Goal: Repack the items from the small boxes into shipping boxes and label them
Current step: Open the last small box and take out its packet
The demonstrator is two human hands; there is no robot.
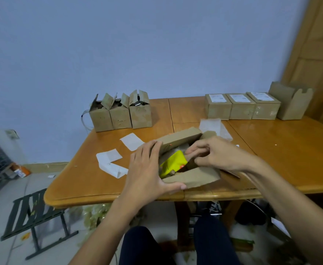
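Knees (pixel 139 245) in dark trousers sit at 6 o'clock below the table (pixel 290 150). At its near edge lies the open shipping box (pixel 193 177) with a yellow packet (pixel 174 163) inside. Left hand (pixel 147 167) presses straight fingers against the box's 9 o'clock side. Right hand (pixel 214 153) curls its fingers inside; around what, I cannot tell. Three open small boxes (pixel 120 115) stand at 11 o'clock, three labelled boxes (pixel 241 109) at 1 o'clock.

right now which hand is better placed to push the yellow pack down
Right, probably: the right hand is inside the box beside the yellow pack; the left hand lies flat on its side, steadying it.
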